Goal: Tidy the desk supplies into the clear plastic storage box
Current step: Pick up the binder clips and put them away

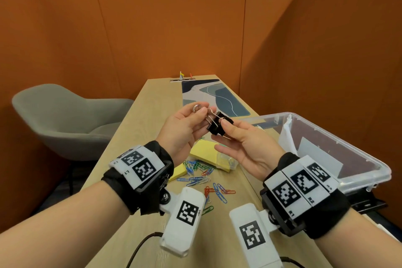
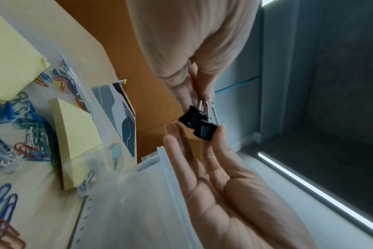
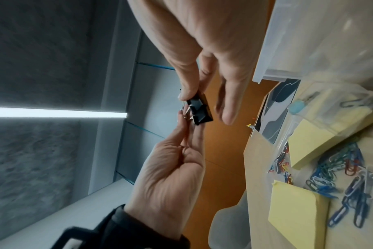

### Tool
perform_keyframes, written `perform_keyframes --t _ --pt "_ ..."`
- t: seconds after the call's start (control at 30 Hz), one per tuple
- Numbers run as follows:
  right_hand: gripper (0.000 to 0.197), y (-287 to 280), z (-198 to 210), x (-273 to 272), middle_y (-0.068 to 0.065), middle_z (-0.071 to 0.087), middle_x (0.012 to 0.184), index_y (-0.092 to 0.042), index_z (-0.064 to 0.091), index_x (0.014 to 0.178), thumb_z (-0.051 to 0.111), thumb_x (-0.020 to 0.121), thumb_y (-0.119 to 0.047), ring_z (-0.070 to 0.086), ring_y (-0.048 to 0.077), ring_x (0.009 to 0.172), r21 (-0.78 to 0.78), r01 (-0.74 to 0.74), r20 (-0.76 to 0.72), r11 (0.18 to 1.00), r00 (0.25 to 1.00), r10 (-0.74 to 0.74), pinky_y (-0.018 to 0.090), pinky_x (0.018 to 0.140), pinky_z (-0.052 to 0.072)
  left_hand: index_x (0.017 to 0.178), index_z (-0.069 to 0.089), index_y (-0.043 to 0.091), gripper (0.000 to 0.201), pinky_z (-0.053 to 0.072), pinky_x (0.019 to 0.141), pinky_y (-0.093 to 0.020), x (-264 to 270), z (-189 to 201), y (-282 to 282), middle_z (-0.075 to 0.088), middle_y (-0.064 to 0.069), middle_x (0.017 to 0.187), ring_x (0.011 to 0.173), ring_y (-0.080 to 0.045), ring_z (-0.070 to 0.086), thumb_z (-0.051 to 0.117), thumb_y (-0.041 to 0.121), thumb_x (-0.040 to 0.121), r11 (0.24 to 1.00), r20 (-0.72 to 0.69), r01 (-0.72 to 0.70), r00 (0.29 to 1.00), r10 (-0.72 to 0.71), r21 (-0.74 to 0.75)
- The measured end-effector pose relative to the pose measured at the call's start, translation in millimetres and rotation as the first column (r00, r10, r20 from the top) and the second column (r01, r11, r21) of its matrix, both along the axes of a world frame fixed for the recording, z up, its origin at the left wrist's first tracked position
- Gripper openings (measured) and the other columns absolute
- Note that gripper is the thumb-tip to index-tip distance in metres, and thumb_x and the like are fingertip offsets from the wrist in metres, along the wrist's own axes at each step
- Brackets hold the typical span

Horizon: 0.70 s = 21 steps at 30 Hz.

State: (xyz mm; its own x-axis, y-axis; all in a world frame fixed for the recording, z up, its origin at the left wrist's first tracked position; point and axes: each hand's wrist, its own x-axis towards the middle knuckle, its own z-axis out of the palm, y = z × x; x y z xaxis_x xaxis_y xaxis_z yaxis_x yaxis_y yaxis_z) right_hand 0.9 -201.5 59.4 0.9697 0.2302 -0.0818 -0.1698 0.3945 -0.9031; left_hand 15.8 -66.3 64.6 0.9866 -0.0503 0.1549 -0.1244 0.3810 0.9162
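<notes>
A cluster of black binder clips (image 1: 217, 127) hangs in the air between both hands, above the wooden desk (image 1: 139, 128). My left hand (image 1: 204, 113) pinches their silver wire handles. My right hand (image 1: 224, 131) pinches a black clip body between thumb and forefinger, its other fingers straight. The left wrist view shows the clips (image 2: 199, 126) below my left fingertips. In the right wrist view my thumb lies on the clips (image 3: 199, 111). The clear plastic storage box (image 1: 367, 180) stands open just right of my right wrist.
Below my hands lie yellow sticky-note pads (image 1: 206, 152), a loose heap of coloured paper clips (image 1: 196, 172) and a small clear bag (image 1: 226, 160). A patterned desk mat (image 1: 217, 98) lies farther back. A grey chair (image 1: 65, 115) stands to the left; orange partitions enclose the desk.
</notes>
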Motion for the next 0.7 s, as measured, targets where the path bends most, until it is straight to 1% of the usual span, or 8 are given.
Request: perform_keyframes --t 0.1,0.2,0.33,0.4,0.5,0.6,0.63,0.7 --pt "0.006 -1 4 -2 0.007 0.065 0.090 -0.009 0.059 0.091 0.053 0.091 -0.011 0.064 0.017 0.082 0.050 0.001 0.006 0.999 1.000 -0.001 0.021 0.063 0.057 0.091 0.061 0.012 0.018 0.058 0.072 -0.017 0 2 -1 0.074 0.002 0.082 0.071 -0.005 0.070 0.045 0.005 0.095 0.998 0.011 0.037 0.999 -0.036 -0.046" --pt "0.007 -4 7 -4 0.008 0.065 0.088 -0.007 0.059 0.092 0.053 0.091 -0.010 0.064 0.017 0.081 0.015 0.026 0.022 1.000 0.999 -0.026 0.020 0.066 0.057 0.094 0.062 0.010 0.015 0.057 0.077 -0.017 -1 4 -1 0.074 0.001 0.085 0.076 -0.006 0.070 0.048 0.005 0.093 0.997 0.030 0.071 0.997 -0.071 -0.002" --pt "0.006 -8 5 -5 0.006 0.066 0.086 -0.007 0.060 0.090 0.055 0.090 -0.010 0.064 0.013 0.078 -0.063 0.054 0.024 0.997 0.998 -0.053 0.019 0.066 0.056 0.085 0.066 0.011 0.013 0.058 0.074 -0.019 -6 13 0 0.069 -0.001 0.076 0.067 -0.009 0.067 0.063 -0.002 0.081 0.961 0.106 0.000 0.994 -0.031 0.276" --pt "0.008 -9 4 -6 0.008 0.067 0.090 -0.005 0.062 0.094 0.056 0.090 -0.010 0.064 0.014 0.080 -0.087 0.064 0.033 0.994 0.998 -0.061 0.023 0.070 0.056 0.080 0.065 0.009 0.015 0.059 0.068 -0.020 -9 19 -1 0.067 -0.004 0.072 0.059 -0.009 0.067 0.065 -0.006 0.078 0.927 0.131 -0.024 0.991 -0.026 0.373" --pt "0.017 -11 7 -7 0.011 0.066 0.095 -0.002 0.061 0.103 0.057 0.089 -0.011 0.063 0.016 0.086 -0.122 0.075 0.054 0.990 0.996 -0.068 0.030 0.077 0.054 0.077 0.062 0.008 0.014 0.058 0.064 -0.018 -12 24 -2 0.065 -0.008 0.073 0.057 -0.009 0.067 0.066 -0.006 0.078 0.912 0.117 -0.022 0.993 -0.029 0.410" --pt "0.005 -12 15 -14 0.010 0.065 0.095 -0.007 0.056 0.089 0.054 0.091 -0.012 0.064 0.022 0.093 -0.132 0.056 0.049 0.990 0.998 -0.050 0.033 0.074 0.056 0.074 0.061 0.008 0.015 0.057 0.062 -0.017 -14 26 -4 0.064 -0.009 0.076 0.060 -0.009 0.066 0.064 -0.007 0.078 0.915 0.113 0.008 0.992 -0.058 0.403" --pt "0.005 -12 18 -17 0.012 0.065 0.099 -0.007 0.055 0.091 0.053 0.092 -0.012 0.064 0.025 0.098 -0.141 0.058 0.054 0.988 0.997 -0.051 0.035 0.073 0.056 0.073 0.061 0.008 0.017 0.058 0.063 -0.017 -15 27 -5 0.064 -0.011 0.078 0.062 -0.011 0.066 0.064 -0.008 0.078 0.916 0.118 0.018 0.991 -0.071 0.400" --pt "0.016 -15 22 -20 0.015 0.063 0.112 -0.005 0.053 0.106 0.052 0.094 -0.014 0.063 0.028 0.105 -0.187 0.077 0.061 0.979 0.996 -0.066 0.036 0.072 0.057 0.070 0.060 0.008 0.019 0.058 0.066 -0.019 -16 29 -10 0.062 -0.012 0.079 0.065 -0.015 0.064 0.062 -0.010 0.078 0.913 0.131 0.033 0.987 -0.094 0.407"
